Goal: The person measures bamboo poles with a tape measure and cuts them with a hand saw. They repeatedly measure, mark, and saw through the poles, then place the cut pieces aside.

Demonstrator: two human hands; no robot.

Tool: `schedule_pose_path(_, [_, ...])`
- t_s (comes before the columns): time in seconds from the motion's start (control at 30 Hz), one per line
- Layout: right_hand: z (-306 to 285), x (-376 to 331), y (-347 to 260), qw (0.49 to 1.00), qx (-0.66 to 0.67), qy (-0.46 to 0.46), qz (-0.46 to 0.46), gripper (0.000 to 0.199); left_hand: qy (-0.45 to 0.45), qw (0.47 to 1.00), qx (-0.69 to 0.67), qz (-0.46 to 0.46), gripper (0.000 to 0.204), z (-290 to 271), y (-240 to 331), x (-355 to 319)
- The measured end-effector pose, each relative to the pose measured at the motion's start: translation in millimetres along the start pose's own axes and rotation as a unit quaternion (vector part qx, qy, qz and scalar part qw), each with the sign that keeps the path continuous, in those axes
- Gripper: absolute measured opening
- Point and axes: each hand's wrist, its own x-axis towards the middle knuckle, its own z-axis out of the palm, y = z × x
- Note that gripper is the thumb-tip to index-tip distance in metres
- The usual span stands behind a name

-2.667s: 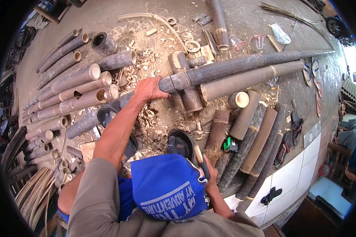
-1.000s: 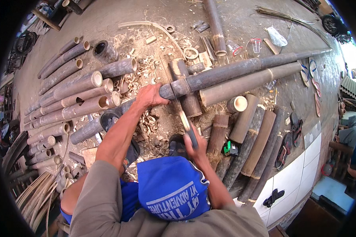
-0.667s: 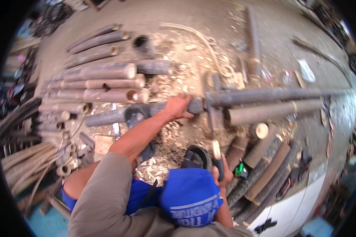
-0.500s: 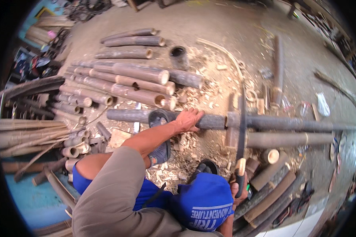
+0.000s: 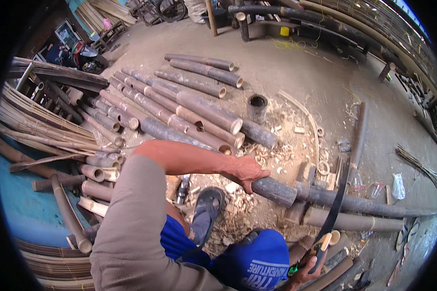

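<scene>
My left hand (image 5: 247,172) is wrapped round a dark bamboo piece (image 5: 275,192), which tilts with its cut end apart from the long bamboo pole (image 5: 364,206). That pole rests across a short support (image 5: 296,211) on the floor. Low at the right, my right hand (image 5: 305,275) grips the handle of a handsaw (image 5: 320,250). Its long dark blade points up and away, passing in front of the pole in the picture. My sandalled foot (image 5: 209,213) stands among wood chips below the left hand.
Several cut bamboo tubes (image 5: 179,114) lie side by side at the left and far left. An upright bamboo section (image 5: 257,107) stands beyond my left hand amid shavings. A pale bamboo pole (image 5: 352,220) lies nearer than the dark one. Split strips (image 5: 43,121) are stacked at far left.
The bamboo piece under my left hand has come away from the long pole and is tilted up. My foot no longer rests on it. The saw stays in my right hand; the view has tilted upward.
</scene>
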Motion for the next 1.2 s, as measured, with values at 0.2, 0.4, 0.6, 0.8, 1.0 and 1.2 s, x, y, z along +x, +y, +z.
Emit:
schedule_pose_path(0.2, [27, -2, -20, 0.998, 0.031, 0.036, 0.047, 0.059, 0.057, 0.980, 0.144, -0.127, 0.075, -71, -93, -72])
schedule_pose_path(0.4, [46, 5, -23, 0.997, -0.027, 0.053, 0.042, 0.059, 0.179, 0.898, 0.204, -0.346, 0.078, -76, -263, -157])
schedule_pose_path(0.6, [48, 8, -22, 0.994, -0.067, 0.076, 0.034, 0.059, 0.274, 0.833, 0.143, -0.458, 0.067, -4, -284, -150])
schedule_pose_path(0.8, [42, 11, -17, 0.990, -0.092, 0.100, 0.029, 0.059, 0.371, 0.852, 0.077, -0.362, 0.056, 23, -252, -100])
schedule_pose_path(1.0, [29, 12, -4, 0.984, -0.119, 0.130, 0.031, 0.059, 0.427, 0.858, 0.063, -0.278, 0.047, 36, -217, -59])
schedule_pose_path(1.2, [10, 14, 13, 0.973, -0.151, 0.169, 0.030, 0.059, 0.498, 0.859, 0.002, -0.122, 0.036, 29, -135, 1])
